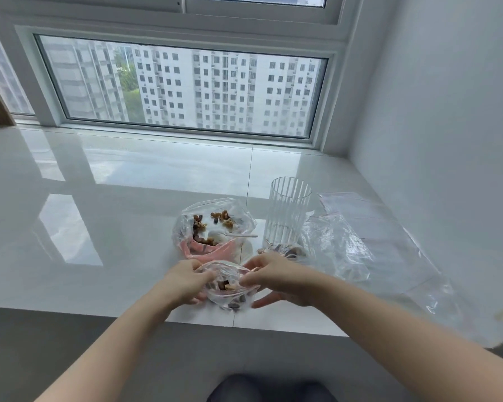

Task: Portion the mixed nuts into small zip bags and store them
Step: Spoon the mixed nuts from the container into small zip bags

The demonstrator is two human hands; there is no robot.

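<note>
A small clear zip bag [230, 294] holding some mixed nuts lies near the front edge of the white sill. My left hand [188, 282] pinches its left side at the top and my right hand [276, 278] pinches its right side. Just behind them a large clear bag of mixed nuts [212, 224] sits open over a pink bowl [215, 252], with a white plastic spoon [233, 235] lying in it. To the right, another small bag with nuts [285, 250] lies at the foot of a ribbed clear glass [286, 213].
Several empty clear zip bags [360, 227] lie spread on the right side of the sill [99, 198], up to the white wall [447, 140]. A window [180, 88] runs along the back. The sill's front edge drops off just under my hands.
</note>
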